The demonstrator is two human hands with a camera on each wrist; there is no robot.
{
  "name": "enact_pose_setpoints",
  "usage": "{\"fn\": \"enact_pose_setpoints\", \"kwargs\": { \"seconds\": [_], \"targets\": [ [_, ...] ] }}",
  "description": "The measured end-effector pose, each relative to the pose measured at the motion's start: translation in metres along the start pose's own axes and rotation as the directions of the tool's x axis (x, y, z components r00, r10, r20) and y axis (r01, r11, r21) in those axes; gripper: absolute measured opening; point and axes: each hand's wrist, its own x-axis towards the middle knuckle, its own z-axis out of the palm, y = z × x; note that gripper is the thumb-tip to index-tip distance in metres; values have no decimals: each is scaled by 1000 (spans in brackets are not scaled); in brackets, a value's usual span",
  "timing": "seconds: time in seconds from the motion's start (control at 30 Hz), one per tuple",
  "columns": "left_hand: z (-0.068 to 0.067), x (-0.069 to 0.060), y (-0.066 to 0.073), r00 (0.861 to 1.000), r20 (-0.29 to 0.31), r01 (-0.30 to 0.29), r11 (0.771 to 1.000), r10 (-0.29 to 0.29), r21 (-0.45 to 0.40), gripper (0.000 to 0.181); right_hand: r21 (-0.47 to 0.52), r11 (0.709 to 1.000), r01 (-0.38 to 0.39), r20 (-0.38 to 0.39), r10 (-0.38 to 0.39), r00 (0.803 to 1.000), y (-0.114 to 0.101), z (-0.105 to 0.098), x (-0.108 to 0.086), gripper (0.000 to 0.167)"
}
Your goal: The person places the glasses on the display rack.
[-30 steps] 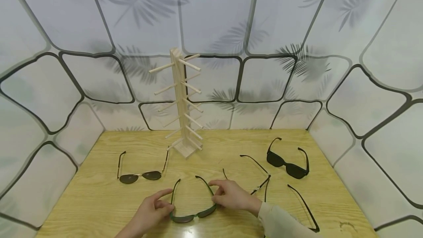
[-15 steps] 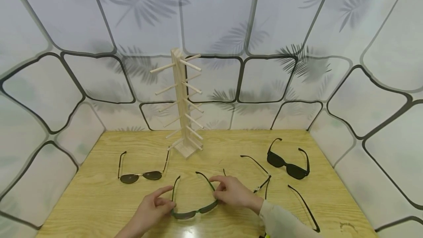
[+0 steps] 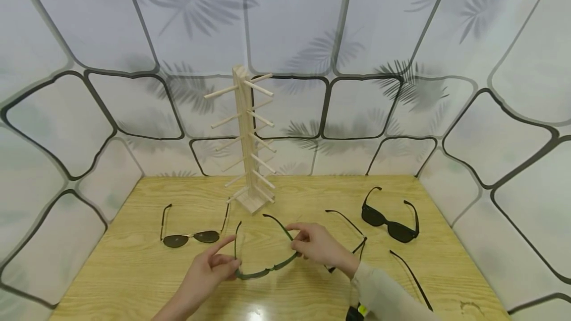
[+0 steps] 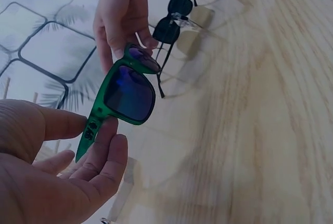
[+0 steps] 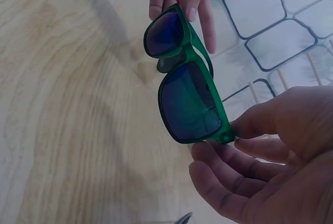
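Green-framed sunglasses (image 3: 271, 268) with dark bluish lenses are held up between both hands, their temples unfolded and pointing toward the back. At the left hinge, my left hand (image 3: 212, 267) pinches the frame between thumb and fingers. My right hand (image 3: 322, 246) pinches the opposite hinge the same way. In the left wrist view the green sunglasses (image 4: 127, 91) stand above the wooden surface, and the left hand (image 4: 67, 167) grips the near temple end. The right wrist view shows the right hand (image 5: 260, 156) with its thumb and fingers on the near corner of the sunglasses (image 5: 192, 104).
A wooden display rack (image 3: 246, 137) with several pegs stands behind the hands. Aviator sunglasses (image 3: 191, 238) lie at left and black sunglasses (image 3: 388, 223) at back right. More eyewear (image 3: 362, 241) lies by the right forearm, partly covered. A patterned backdrop (image 3: 285, 108) encloses the table (image 3: 134, 271).
Both hands have lifted the green sunglasses off the table and carried them slightly toward the rack. The other eyewear stays in place, with more of it uncovered beside the right sleeve.
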Motion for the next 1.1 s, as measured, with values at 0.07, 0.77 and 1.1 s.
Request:
{"fn": "enact_pose_setpoints", "kwargs": {
  "seconds": [0.07,0.77,1.1],
  "targets": [
    [0,1,4,1000,-4,-9,1000,9,-2,72,-3,1000,7,-14,-7,1000,-2,-3,1,45],
    [-1,16,40,992,-113,-59,998,59,3,59,-11,999,39,-153,-40,987,-24,-28,15,43],
    [0,25,52,987,-148,-59,998,57,-13,57,-14,999,50,-228,-52,972,-27,-33,27,39]
  ]
}}
